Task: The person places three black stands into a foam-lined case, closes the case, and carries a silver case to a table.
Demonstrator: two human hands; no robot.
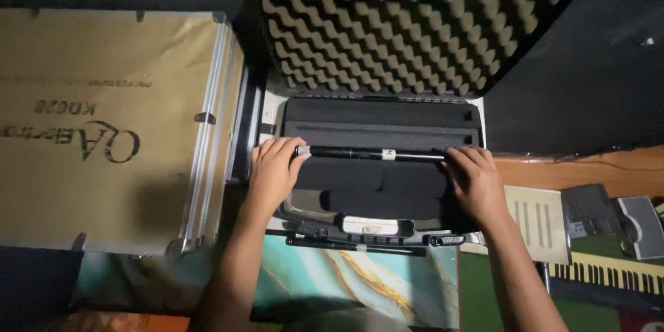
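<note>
Rod point(373, 154), slim, black and straight, with a pale band near the middle, lying crosswise over the dark foam insert point(380, 121) of the open carrying case point(484, 114). Looks rigid and light, probably smooth and a little slippery, likely easy to scratch or bend if levered from one end only. Best taken at both ends, kept level. Left hand point(274, 169) at the left tip, fingers curled over it; right hand point(474, 176) over the right end, fingers laid across it; cannot tell whether either grip is truly closed round the rod or merely resting on it. Egg-crate foam lid point(408, 28) standing open behind. Pale handle point(370, 226) at the near edge. Aluminium-edged case point(111, 131) with tan panel just beside, on the left. Keyboard keys point(609, 273) well apart on the right.
</note>
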